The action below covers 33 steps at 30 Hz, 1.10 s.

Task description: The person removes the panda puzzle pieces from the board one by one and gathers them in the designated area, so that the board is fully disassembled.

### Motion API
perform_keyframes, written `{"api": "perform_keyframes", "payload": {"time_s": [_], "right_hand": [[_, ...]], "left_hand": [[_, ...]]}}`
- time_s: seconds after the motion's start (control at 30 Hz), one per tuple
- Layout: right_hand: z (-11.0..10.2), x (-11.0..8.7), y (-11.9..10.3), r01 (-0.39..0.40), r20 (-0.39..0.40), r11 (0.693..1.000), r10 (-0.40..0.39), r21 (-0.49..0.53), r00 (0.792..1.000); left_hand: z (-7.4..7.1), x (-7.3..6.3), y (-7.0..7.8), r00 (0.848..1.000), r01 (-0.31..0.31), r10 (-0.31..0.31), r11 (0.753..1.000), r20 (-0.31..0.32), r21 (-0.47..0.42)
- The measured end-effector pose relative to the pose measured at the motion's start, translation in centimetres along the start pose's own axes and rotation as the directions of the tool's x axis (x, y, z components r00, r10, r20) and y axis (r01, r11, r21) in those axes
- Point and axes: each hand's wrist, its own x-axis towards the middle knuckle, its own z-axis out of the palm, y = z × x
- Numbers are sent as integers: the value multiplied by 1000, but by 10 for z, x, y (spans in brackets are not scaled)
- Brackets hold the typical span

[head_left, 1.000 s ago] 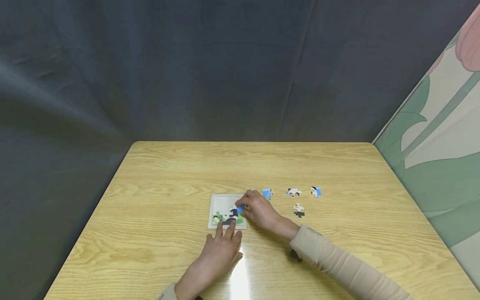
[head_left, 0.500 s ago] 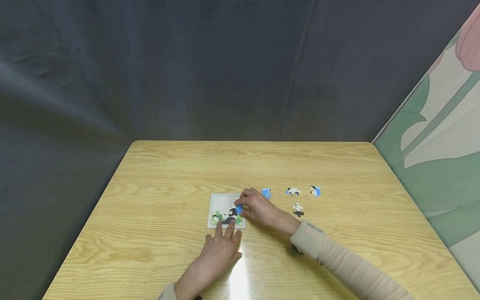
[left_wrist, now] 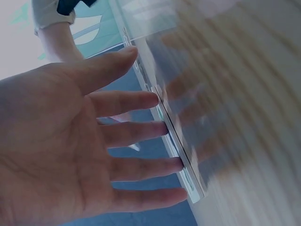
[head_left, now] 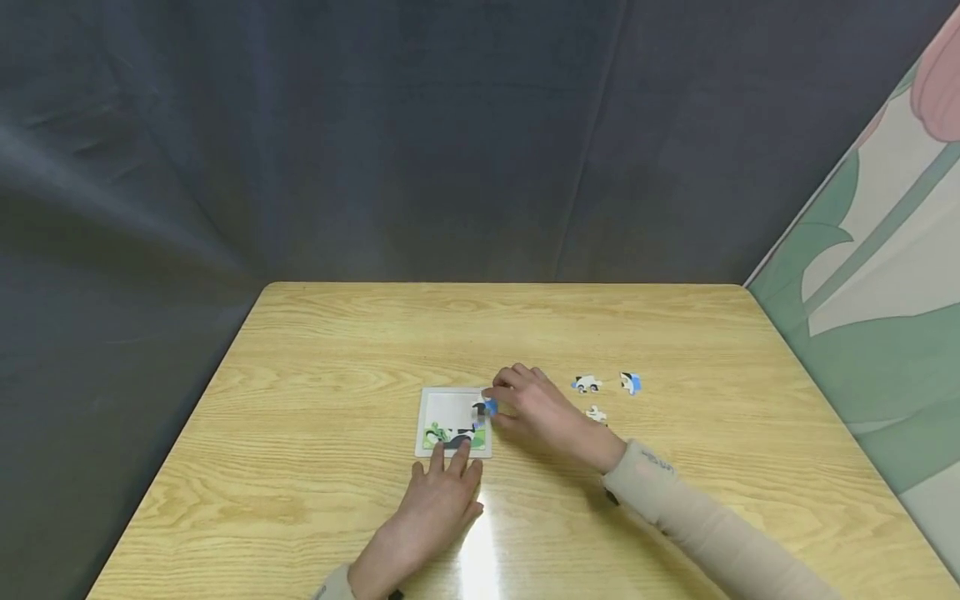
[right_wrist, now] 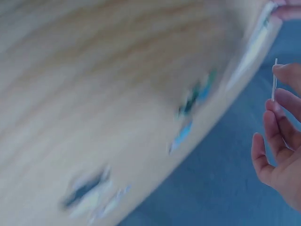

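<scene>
My right hand (head_left: 536,412) pinches a blue, black and white jigsaw piece (head_left: 491,407) between thumb and index finger, over the right side of a pale square puzzle tray (head_left: 421,422). Seen edge-on, that piece (right_wrist: 274,80) is a thin strip raised off the table in the right wrist view. Joined pieces (head_left: 448,436) with green, white and black printing fill the tray's near row. My left hand (head_left: 441,500) lies with fingers spread and straight, fingertips at the tray's near edge. From the left wrist view, its fingertips (left_wrist: 175,164) touch along that edge.
Loose jigsaw pieces lie right of the tray: one with a panda's eyes (head_left: 587,384), a blue and white one (head_left: 631,382), and a white one (head_left: 596,413) partly behind my right wrist. A dark curtain (head_left: 480,142) hangs behind the wooden table (head_left: 337,350).
The right hand has drawn the pinched piece out of the tray's right side, up and to the right. The sleeve now covers part of the white piece. My left hand stays put.
</scene>
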Motion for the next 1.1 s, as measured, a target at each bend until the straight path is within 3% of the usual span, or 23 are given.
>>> {"api": "perform_keyframes", "payload": {"time_s": [0.13,0.3,0.47,0.6,0.8,1.1], "right_hand": [[-27,-22,20,-27,-75,1000,26,-7,997],[-61,-68,58,-43,-157,999,48,30,986],[-84,-118,81,-106,-130,994,106,8,986],[-86,-146,88,-128,-89,992,127,-3,988],[-75,-166,95,-110,-62,994,110,10,992],[-64,-165,100,-65,-61,997,67,38,996]], "left_hand": [[0,1,-1,1000,-11,10,1000,-18,-7],[0,2,0,1000,-6,5,1000,-25,-31],[-2,2,0,1000,2,-2,1000,-16,-31],[-4,0,-1,1000,4,-5,999,-9,-48],[-4,-6,-4,1000,0,-1,996,-11,-87],[-3,-10,-7,1000,14,-14,997,-1,-78]]}}
